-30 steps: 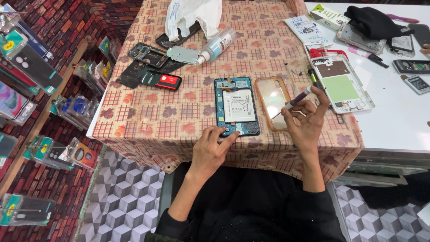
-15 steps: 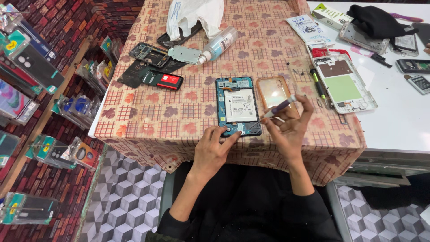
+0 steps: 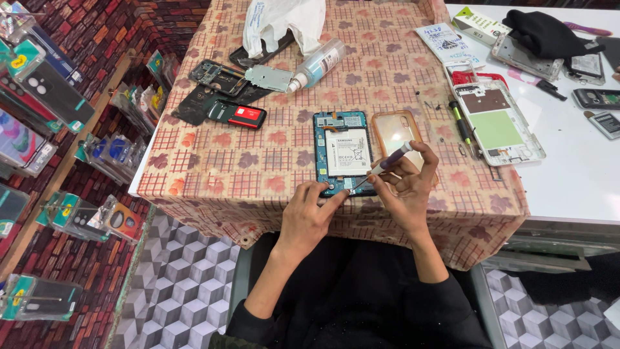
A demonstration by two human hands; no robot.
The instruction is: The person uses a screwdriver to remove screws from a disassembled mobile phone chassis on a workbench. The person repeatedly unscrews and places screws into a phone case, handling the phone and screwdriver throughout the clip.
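1. A table [image 3: 213,161] covered in a checked cloth with a leaf print fills the middle of the view; beyond its right edge lies a smooth white counter [image 3: 575,181]. To the left, racks of packaged phone cases [image 3: 39,97] stand over a floor of cube-pattern tiles [image 3: 174,284].
2. An opened phone [image 3: 344,154], blue-framed with a flat white battery showing, lies face down on the cloth just ahead of both hands.
3. The left hand [image 3: 307,216] rests at the phone's near edge, its fingertips [image 3: 323,191] pressed down on the lower left corner; the fingers are bent and hold nothing.
4. The right hand [image 3: 403,187] has its fingers closed around a thin screwdriver [image 3: 387,161] with a purple grip, the tip slanting down to the phone's lower edge between the two hands.
5. Just past the right fingers lies a clear, orange-tinted phone case [image 3: 394,129], touching the phone's right side.
6. Farther from the fingers, to the left, sit a dark phone with a red label [image 3: 237,115], black phone parts [image 3: 213,77], a small clear bottle [image 3: 316,64] lying on its side and a white plastic bag [image 3: 284,19].
7. Bare cloth lies open to the left of the left hand, up to the table's edge.
8. Well to the right of the right fingers, a white phone frame [image 3: 497,123] straddles the cloth's edge, with more phones and a black cloth [image 3: 542,32] on the counter.
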